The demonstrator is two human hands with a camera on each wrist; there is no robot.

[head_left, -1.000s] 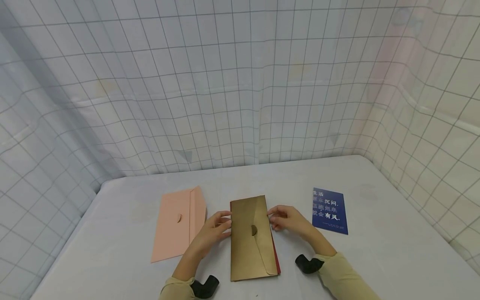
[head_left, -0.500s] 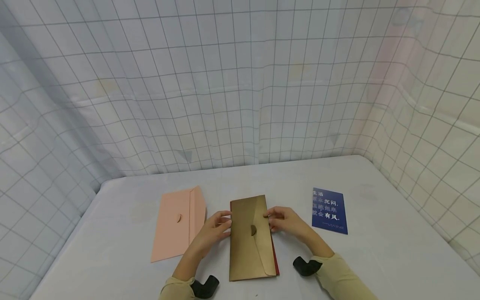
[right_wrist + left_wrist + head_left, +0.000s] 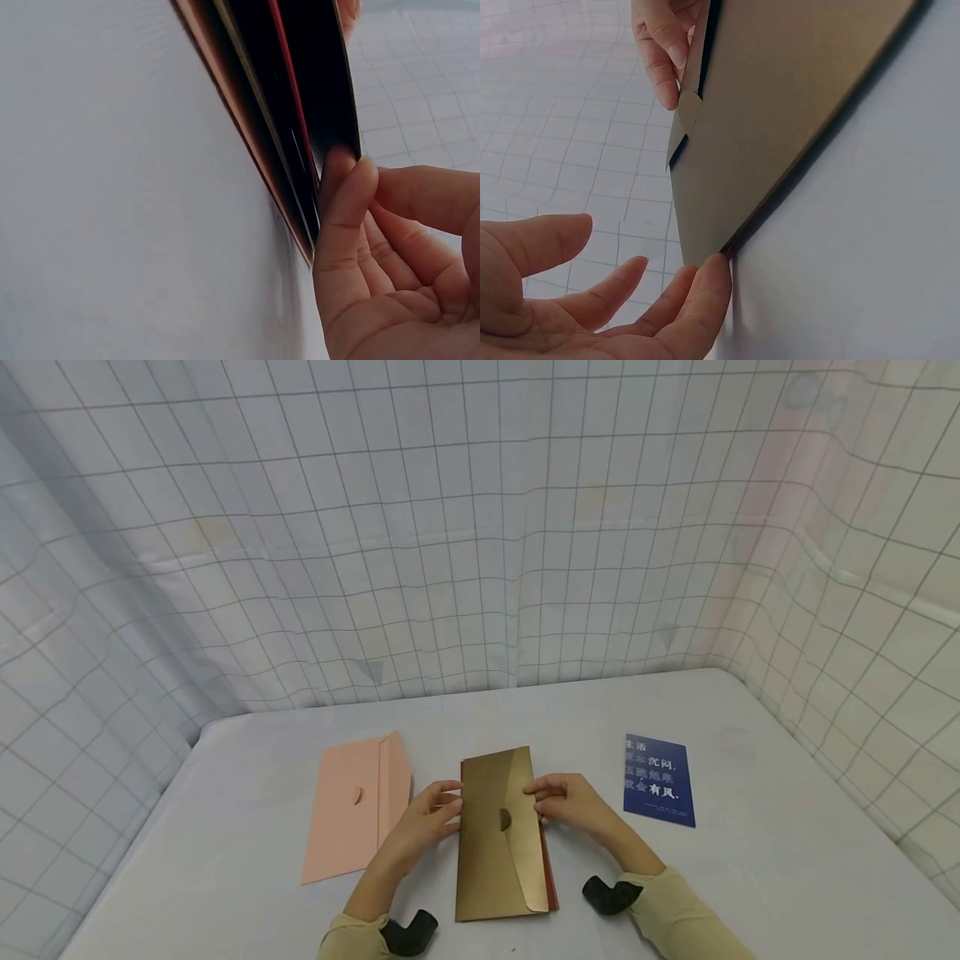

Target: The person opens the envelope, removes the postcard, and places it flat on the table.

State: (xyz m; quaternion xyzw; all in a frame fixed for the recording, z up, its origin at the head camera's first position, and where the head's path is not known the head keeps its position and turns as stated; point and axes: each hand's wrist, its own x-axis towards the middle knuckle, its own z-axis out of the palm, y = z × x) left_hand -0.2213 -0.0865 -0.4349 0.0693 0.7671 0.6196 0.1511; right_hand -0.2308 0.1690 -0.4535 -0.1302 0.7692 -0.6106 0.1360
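A gold envelope [image 3: 487, 860] with a half-round tab on its flap lies at mid-table, on top of a small stack. A red edge [image 3: 551, 885] peeks out along the stack's right side. My right hand [image 3: 576, 806] pinches the gold envelope's right edge between thumb and fingers. In the right wrist view that edge is lifted, and separate layers fan apart beneath it, one of them a thin red sheet [image 3: 290, 67]. My left hand [image 3: 420, 827] touches the stack's left edge with its fingertips, its thumb held away, as the left wrist view shows.
To the left lies a pink envelope [image 3: 345, 810], its flap side toward the stack, partly behind my left forearm. A dark blue card [image 3: 660, 781] with white writing lies at the right. White gridded curtains [image 3: 480, 568] enclose the white table [image 3: 757, 860].
My right hand has moved slightly left and now pinches the gold envelope's right edge, raising it. The gold envelope has shifted a little left over the layers beneath. My left hand stays put.
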